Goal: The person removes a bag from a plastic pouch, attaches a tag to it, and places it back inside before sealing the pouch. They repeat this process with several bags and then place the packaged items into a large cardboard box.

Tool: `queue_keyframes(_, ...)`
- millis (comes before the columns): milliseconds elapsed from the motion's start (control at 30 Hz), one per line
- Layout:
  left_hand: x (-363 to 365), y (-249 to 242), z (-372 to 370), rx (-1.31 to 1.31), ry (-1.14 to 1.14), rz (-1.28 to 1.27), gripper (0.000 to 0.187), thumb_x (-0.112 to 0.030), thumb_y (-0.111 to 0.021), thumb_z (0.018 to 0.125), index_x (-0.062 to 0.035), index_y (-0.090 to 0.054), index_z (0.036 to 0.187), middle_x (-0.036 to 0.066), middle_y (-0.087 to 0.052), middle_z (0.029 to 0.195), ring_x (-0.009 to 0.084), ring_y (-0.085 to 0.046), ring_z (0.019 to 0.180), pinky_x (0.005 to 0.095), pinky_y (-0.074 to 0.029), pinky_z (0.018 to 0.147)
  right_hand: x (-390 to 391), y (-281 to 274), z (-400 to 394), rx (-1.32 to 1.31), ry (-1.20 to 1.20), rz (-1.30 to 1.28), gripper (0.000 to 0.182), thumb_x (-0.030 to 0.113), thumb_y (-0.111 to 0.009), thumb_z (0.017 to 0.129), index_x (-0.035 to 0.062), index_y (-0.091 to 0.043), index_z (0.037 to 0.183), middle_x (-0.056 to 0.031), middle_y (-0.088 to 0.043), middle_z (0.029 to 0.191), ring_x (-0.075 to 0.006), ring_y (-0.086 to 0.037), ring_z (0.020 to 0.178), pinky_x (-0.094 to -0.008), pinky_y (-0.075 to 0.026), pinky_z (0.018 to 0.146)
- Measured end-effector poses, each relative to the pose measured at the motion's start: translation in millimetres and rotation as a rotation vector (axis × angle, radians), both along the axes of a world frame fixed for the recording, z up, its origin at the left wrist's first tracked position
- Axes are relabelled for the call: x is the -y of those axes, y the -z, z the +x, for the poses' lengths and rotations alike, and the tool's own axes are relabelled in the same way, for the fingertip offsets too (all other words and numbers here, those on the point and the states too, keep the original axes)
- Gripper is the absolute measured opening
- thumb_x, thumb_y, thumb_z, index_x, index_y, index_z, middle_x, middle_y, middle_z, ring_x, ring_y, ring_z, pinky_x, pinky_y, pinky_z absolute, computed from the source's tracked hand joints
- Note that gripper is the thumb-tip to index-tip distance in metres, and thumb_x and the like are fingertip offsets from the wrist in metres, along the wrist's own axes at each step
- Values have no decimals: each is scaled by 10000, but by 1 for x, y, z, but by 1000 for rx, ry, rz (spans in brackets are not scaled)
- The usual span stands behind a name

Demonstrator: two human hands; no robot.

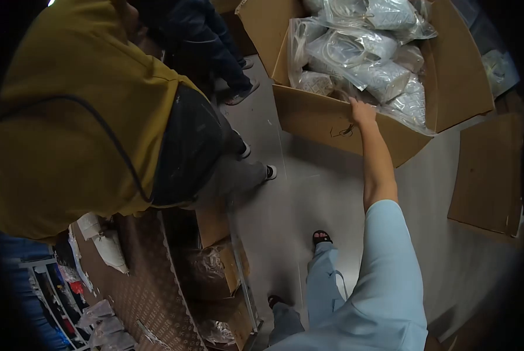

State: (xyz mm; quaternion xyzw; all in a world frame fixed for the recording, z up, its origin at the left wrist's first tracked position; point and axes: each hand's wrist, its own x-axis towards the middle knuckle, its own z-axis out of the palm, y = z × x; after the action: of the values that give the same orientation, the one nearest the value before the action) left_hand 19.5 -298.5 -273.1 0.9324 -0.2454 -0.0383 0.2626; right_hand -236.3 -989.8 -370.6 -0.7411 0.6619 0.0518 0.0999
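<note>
My right hand (pixel 363 111) reaches forward and grips the top edge of a cardboard box's near flap (pixel 314 111). Its fingers close over the rim, partly hidden on the inner side. Inside the open box lie several clear plastic bags (pixel 382 79) packed with whitish items; the exact contents are hard to make out. One bag (pixel 338 50) shows a coiled pale cord or tube. My left hand is out of view.
A person in a mustard top (pixel 80 117) stands close at left; another person's legs (pixel 209 41) are beyond. A table with a brown patterned cover (pixel 145 281) has open cartons (pixel 221 269) beneath it. A cardboard piece (pixel 487 175) is at right.
</note>
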Motion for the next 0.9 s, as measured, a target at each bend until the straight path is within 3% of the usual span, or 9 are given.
queue_keyframes(33,-3,4,1,-6,-5,13,349,-140,-535,884,41,-500,1181,194,-504,1223,354,-474,1135,430,-395,951,5,8,-2,-12,25,25,369,202,-575,825,149,-538,1189,-117,-636,1102,-297,-603,1037,-451,-480,836)
queue_keyframes(67,-5,7,1,-13,-12,25,347,-139,-535,884,40,-501,1179,193,-507,1217,350,-477,1130,428,-396,948,11,20,-12,71,-46,-115,189,159,-528,818,116,-641,963,-122,-679,922,-309,-654,895,-431,-513,732)
queue_keyframes(267,-43,16,-13,-154,-14,74,332,-133,-538,881,38,-510,1164,186,-523,1181,330,-492,1097,416,-406,931,-33,16,-20,31,-168,-262,111,159,-608,707,128,-673,791,-118,-676,834,-303,-654,847,-416,-514,709)
queue_keyframes(567,-65,38,-5,-367,-75,46,310,-123,-543,877,35,-524,1143,177,-546,1127,300,-515,1049,397,-421,904,-90,13,-60,-48,-235,-194,126,193,-633,693,158,-682,804,-115,-660,771,-314,-643,769,-439,-502,664)
queue_keyframes(733,-23,6,-66,-541,-155,123,298,-117,-546,874,34,-532,1131,171,-559,1096,283,-528,1022,387,-429,889,-110,19,-112,-11,-261,-39,193,219,-643,709,213,-697,894,-106,-661,764,-306,-642,734,-442,-494,633)
queue_keyframes(900,0,-27,-91,-657,-224,192,286,-112,-549,872,32,-539,1119,166,-571,1066,266,-541,995,377,-437,874,-160,13,-131,67,-299,78,223,223,-687,710,200,-695,931,-81,-671,789,-277,-646,740,-413,-496,634)
